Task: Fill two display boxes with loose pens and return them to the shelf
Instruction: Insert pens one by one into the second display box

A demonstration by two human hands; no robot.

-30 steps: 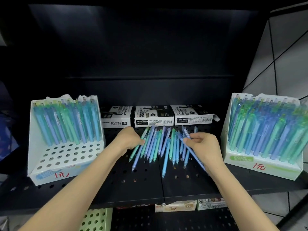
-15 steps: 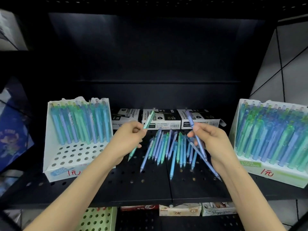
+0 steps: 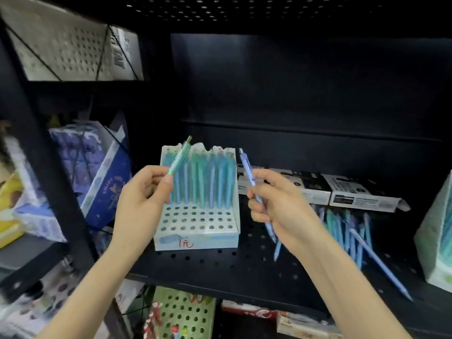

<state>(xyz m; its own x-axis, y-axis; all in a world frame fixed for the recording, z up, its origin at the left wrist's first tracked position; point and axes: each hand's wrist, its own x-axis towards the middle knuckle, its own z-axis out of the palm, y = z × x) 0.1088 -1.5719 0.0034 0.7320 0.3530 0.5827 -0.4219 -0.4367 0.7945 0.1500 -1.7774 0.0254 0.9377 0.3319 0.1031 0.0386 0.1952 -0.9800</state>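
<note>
A white display box [image 3: 195, 237] stands on the black perforated shelf [image 3: 220, 263]. Its back rows hold upright blue and green pens, and its front rows of holes are bare. My left hand [image 3: 139, 204] holds a green pen [image 3: 179, 156] upright in front of the box's left side. My right hand [image 3: 276, 204] grips a blue pen [image 3: 247, 167] just right of the box, with another pen shaft [image 3: 381, 263] slanting down from it. Loose pens [image 3: 342, 228] lie in a pile behind my right wrist. A second display box [image 3: 433, 241] shows at the right edge.
Black-and-white marker cartons [image 3: 342, 192] lie along the shelf's back. A black shelf post [image 3: 49, 167] stands at the left, with blue packages [image 3: 97, 172] beyond it. A green perforated box [image 3: 181, 314] and small cartons [image 3: 305, 331] sit on the shelf below.
The view has swung left, so the left display box now sits centre. Both hands have risen off the pile, each with a pen, and moved toward that box.
</note>
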